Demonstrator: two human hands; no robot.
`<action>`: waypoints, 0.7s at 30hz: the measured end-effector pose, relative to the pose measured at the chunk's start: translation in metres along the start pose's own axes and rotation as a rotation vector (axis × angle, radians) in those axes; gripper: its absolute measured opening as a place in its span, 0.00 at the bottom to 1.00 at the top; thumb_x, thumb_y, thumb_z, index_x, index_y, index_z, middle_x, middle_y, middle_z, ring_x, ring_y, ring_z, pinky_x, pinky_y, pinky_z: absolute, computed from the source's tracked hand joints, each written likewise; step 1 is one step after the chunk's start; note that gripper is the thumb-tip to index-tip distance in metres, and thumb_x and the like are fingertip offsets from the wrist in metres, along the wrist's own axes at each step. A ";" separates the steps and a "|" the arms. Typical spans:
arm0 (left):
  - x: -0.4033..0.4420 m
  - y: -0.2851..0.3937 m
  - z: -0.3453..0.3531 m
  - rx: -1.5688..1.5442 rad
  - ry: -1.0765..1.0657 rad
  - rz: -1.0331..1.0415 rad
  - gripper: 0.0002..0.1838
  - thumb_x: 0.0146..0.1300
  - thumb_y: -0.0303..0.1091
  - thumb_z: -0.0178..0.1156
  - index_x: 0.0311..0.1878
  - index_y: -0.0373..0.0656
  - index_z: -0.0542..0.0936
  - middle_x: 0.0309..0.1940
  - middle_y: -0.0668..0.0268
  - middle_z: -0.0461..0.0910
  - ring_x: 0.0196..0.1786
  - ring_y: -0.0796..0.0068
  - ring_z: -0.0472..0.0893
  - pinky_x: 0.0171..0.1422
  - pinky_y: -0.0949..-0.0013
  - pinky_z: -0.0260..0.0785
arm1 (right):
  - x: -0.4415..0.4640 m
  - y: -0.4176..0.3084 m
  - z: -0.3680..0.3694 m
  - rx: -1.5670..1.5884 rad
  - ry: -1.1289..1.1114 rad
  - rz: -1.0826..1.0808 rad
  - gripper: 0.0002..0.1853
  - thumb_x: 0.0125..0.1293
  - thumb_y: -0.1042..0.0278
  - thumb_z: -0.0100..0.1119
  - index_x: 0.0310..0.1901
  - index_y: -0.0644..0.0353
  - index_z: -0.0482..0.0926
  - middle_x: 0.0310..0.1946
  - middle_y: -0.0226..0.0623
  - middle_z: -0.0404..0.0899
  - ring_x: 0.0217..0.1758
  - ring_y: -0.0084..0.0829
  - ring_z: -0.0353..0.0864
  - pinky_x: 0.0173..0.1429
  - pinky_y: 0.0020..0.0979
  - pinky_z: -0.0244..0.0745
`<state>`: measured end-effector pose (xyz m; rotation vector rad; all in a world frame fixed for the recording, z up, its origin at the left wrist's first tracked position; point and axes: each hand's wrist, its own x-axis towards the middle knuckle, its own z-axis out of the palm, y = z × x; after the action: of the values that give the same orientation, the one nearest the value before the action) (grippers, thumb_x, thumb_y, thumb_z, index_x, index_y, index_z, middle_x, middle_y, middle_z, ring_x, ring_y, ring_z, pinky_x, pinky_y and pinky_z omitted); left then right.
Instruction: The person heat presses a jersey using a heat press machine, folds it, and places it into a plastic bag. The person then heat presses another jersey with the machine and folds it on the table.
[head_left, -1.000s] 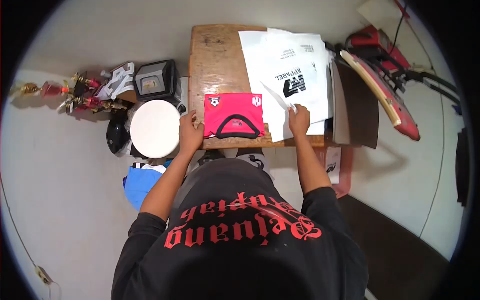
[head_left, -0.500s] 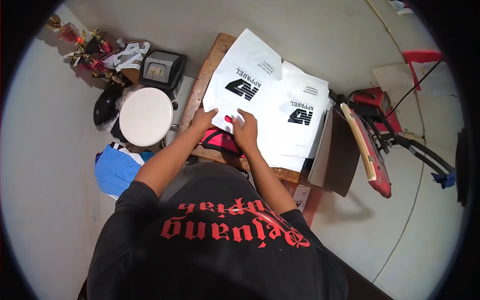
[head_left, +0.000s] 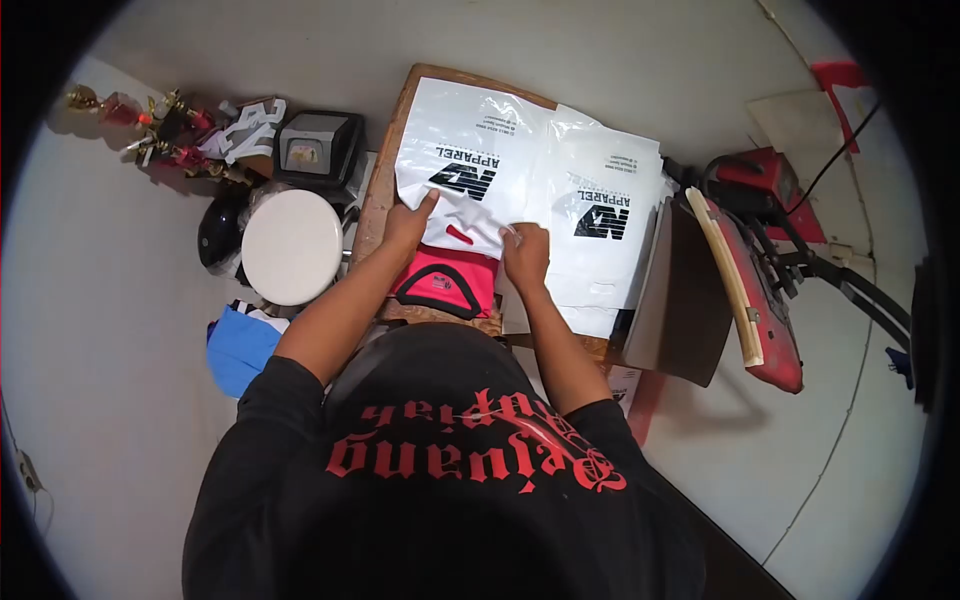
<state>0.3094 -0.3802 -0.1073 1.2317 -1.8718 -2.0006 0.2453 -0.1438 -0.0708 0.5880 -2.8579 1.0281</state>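
Observation:
A white plastic bag with black lettering lies on the wooden table and covers the upper part of a folded pink shirt. The shirt's black collar shows below the bag's edge, and pink shows through the bag's handle slot. My left hand pinches the bag's left edge. The right corner of the same edge is gripped in my right hand. Beside them, more white bags with the same print lie stacked on the table's right part.
A round white stool stands left of the table, near a black-and-grey box and trophies. Blue cloth lies below the stool. A brown panel and a red machine are at the right.
One white bag has come from the stack over the pink shirt. My right hand has moved left and now grips its edge; my left hand has taken hold of the other side. The view has turned.

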 end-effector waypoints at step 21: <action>-0.067 -0.052 -0.102 0.656 -0.112 0.130 0.27 0.60 0.52 0.74 0.53 0.38 0.87 0.46 0.47 0.89 0.52 0.46 0.89 0.58 0.50 0.79 | -0.126 -0.008 0.048 0.104 -0.002 0.637 0.32 0.68 0.48 0.71 0.63 0.68 0.80 0.47 0.53 0.88 0.52 0.50 0.87 0.60 0.45 0.79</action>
<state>0.4389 -0.4070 -0.1119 1.0829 -2.7088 -1.4520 0.3686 -0.1369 -0.1244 -0.3589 -3.0668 1.2337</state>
